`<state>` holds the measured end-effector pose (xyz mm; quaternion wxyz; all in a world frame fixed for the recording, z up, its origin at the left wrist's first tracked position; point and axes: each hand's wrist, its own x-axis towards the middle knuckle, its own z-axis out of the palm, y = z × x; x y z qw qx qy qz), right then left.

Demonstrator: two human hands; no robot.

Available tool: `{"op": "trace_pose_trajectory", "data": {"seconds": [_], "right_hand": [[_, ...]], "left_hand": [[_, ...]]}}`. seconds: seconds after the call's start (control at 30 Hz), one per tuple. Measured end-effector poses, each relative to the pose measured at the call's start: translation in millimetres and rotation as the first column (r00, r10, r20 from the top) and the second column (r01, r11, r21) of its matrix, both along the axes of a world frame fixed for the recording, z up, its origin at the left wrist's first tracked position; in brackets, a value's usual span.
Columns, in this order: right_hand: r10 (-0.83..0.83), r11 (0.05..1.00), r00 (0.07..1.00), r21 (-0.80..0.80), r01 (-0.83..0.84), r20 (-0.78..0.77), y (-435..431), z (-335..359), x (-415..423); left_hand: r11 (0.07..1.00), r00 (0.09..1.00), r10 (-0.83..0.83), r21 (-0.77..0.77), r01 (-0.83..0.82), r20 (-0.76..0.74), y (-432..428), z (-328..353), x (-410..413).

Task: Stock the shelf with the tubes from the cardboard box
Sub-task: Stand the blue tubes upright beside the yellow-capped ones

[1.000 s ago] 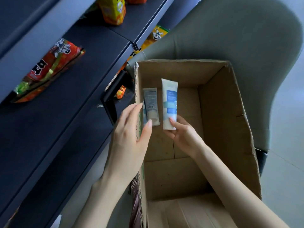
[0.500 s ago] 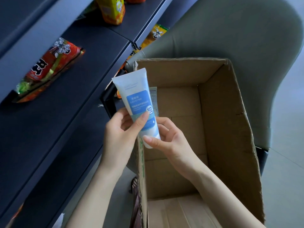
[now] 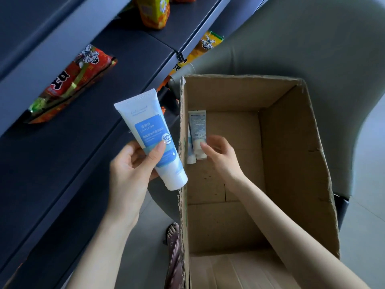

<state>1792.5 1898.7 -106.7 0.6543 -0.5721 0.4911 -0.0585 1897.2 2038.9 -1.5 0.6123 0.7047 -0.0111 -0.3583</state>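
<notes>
Your left hand (image 3: pixel 133 165) grips a white-and-blue tube (image 3: pixel 154 140) round its lower half, thumb across the label, cap end pointing near and right. It is held over the front edge of the dark shelf (image 3: pixel 83 132), just left of the cardboard box (image 3: pixel 302 122). Your right hand (image 3: pixel 220 155) is down inside the box with its fingers curled. One fingertip touches the cap end of a grey tube (image 3: pixel 198 126); whether it has hold of it, you cannot tell. That tube lies against the box's left wall, partly over another pale tube (image 3: pixel 190 153).

On the shelf, far left, lies a red snack bag (image 3: pixel 73 80), with a yellow packet (image 3: pixel 154 11) beyond it. A grey-green chair (image 3: pixel 312 38) curves behind and right of the box, on a pale tiled floor (image 3: pixel 370 226).
</notes>
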Motion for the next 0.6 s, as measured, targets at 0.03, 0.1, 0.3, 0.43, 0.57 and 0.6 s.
{"op": "trace_pose_trajectory", "data": {"seconds": [0.03,0.1,0.3,0.43,0.57,0.6], "right_hand": [[0.014,0.999,1.0,-0.034,-0.015,-0.026,-2.6,-10.6,5.1],[0.051,0.995,0.996,-0.082,-0.057,-0.072,-7.4,-29.5,16.5],[0.1,0.984,0.968,-0.123,-0.131,-0.231,-20.5,-63.7,49.7],[0.182,0.958,0.934,-0.157,-0.239,-0.309,-22.7,-68.4,49.4],[0.234,0.936,0.891,-0.156,-0.314,-0.39,-25.7,-68.0,50.6],[0.247,0.93,0.878,-0.153,-0.333,-0.409,-25.8,-68.3,49.9]], "left_hand": [[1.0,1.0,-0.001,0.006,0.001,0.0,1.0,-0.1,0.2],[1.0,1.0,-0.002,0.021,0.002,0.003,3.0,-0.7,0.6],[0.999,1.0,0.011,0.033,-0.01,-0.005,6.4,-2.4,1.6],[0.999,1.0,0.02,0.04,-0.019,-0.005,8.3,-3.1,4.0],[0.999,1.0,0.02,0.044,-0.02,0.0,9.6,-2.9,4.9],[0.999,1.0,0.02,0.043,-0.02,0.0,9.7,-2.8,4.7]]}}
